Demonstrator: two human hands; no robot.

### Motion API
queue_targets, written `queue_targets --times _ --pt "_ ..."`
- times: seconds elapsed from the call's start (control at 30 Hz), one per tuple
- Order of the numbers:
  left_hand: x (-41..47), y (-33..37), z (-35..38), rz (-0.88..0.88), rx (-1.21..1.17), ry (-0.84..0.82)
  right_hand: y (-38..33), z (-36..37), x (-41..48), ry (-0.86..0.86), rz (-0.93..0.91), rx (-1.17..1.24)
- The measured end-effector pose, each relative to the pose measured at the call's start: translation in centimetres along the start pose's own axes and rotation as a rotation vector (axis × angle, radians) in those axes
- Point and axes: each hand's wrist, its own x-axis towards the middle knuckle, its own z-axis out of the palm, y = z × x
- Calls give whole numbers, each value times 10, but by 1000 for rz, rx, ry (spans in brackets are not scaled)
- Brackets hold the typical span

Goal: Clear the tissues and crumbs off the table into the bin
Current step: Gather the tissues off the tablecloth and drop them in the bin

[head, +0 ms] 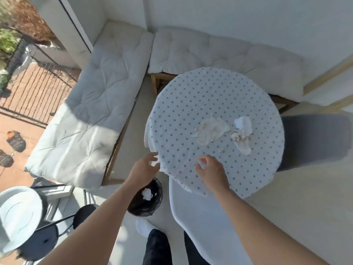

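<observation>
A round table (191, 96) wears a white cloth with small blue flowers. On its right half lie a flat crumpled tissue (210, 131) and a second tissue (243, 133) with a wadded lump on it; tiny crumbs (222, 150) sit just below them. My right hand (211, 172) hovers over the table's near edge, fingers apart and curled, holding nothing. My left hand (144, 168) is open at the table's left edge, above a black bin (146, 197) on the floor that holds a white tissue wad (147, 194).
A white chair (200, 222) stands between me and the table, a dark chair (313, 142) to its right. White cushioned benches (99, 104) line the left and back walls. A black stool (84, 217) and a white round object (17, 213) are at lower left.
</observation>
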Motion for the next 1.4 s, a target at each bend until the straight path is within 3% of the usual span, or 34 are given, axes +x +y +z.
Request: queue_targets --times 0.17,0.5,0.87,1.03,1.27,1.4 --pt "47 69 35 76 -47 -49 54 -66 39 75 45 25" --pt "133 125 100 217 280 -54 128 -110 108 119 79 -5" --pt "167 168 167 120 192 133 143 -118 174 43 79 -75" --pt "182 189 182 206 221 126 149 -117 184 35 27 -108" --pt "198 212 192 290 270 85 159 -118 183 65 -79 43" --pt "199 209 189 303 215 124 158 -119 182 56 -54 59"
